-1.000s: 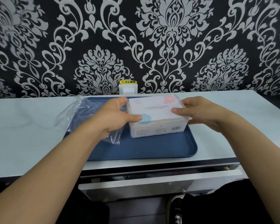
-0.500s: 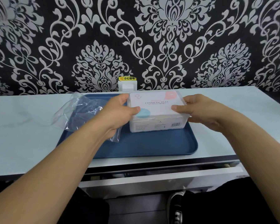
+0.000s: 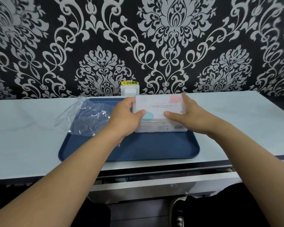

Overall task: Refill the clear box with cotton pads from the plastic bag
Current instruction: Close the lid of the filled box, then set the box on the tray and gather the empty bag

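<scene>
— Clear plastic, white inside: where does the clear box (image 3: pixel 159 112) sit?
— On the far right part of the blue tray (image 3: pixel 138 149), lid printed "COSMETIC PUFF". It lies between the two sets of fingers.
— How do the fingers stand?
— The left hand (image 3: pixel 125 118) wraps the box's left end, thumb laid on the lid by the teal patch, fingers curled round the far corner. The right hand (image 3: pixel 188 115) clasps the right end, thumb on the lid, fingers along the far edge by the pink patch. Both are closed on the box.
— And the plastic bag (image 3: pixel 87 118)?
— Crumpled and clear, just left of the left fingers, half on the tray and half on the pale surface (image 3: pixel 23 145); part of it runs under the left wrist. I cannot tell whether any pads remain in it.
— Beyond the fingers?
— A white wall socket (image 3: pixel 129 91) with a yellow label, against black and silver patterned wallpaper (image 3: pixel 170 38).
</scene>
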